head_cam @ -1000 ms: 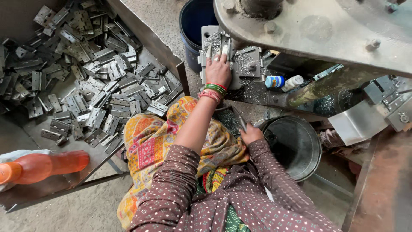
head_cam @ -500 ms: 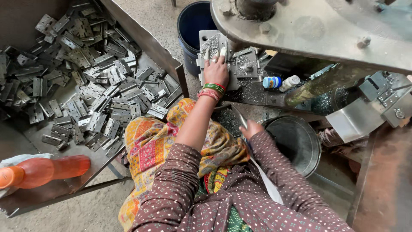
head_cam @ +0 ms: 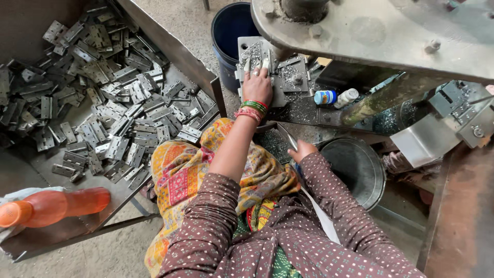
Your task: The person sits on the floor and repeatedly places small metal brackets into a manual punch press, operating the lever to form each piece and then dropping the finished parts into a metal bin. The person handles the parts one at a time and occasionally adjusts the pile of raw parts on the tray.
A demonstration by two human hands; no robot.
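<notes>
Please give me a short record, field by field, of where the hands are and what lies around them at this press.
left hand: flat on the grey metal die plate, fingers spread, bangles on the wrist
right hand: lower, closed on a thin metal piece
tray: heaped with metal hinges, to the left
bucket: dark blue, beyond the plate
metal pan: round, beside the right hand
orange bottle: lying at the tray's near end

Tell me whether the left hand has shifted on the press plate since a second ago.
No. The left hand lies on the same grey press plate, fingertips at its far edge, as before.
</notes>
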